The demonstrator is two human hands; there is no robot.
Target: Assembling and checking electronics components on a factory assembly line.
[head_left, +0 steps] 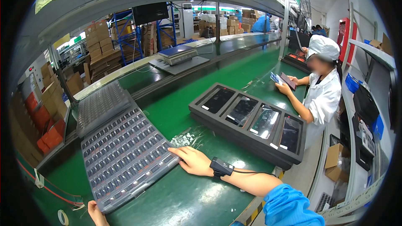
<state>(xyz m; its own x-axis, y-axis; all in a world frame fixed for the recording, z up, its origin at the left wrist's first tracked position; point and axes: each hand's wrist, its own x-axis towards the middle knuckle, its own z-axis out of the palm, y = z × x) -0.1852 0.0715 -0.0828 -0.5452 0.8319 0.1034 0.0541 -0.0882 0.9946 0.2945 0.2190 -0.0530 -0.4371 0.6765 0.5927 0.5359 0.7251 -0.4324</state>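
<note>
A grey plastic blister tray point(125, 155) lies slanted on the green bench. Its many pockets hold rows of small dark parts with touches of orange. My right hand point(194, 162) is at the tray's right corner, fingers over the rim, and a black device is strapped to that wrist. At the tray's near left corner my left hand point(97, 214) grips the edge; only its fingers and part of the palm show, at the lower border. Beyond the filled tray, another grey pocketed tray point(102, 106) rests against its far end.
Right of my tray, stacked black foam trays point(247, 125) hold several dark-screened devices. A co-worker point(322, 83) in white cap and coat handles a phone-like device. A conveyor point(217, 54) carries a weighing scale point(178, 54). A tape roll point(63, 217) lies at near left.
</note>
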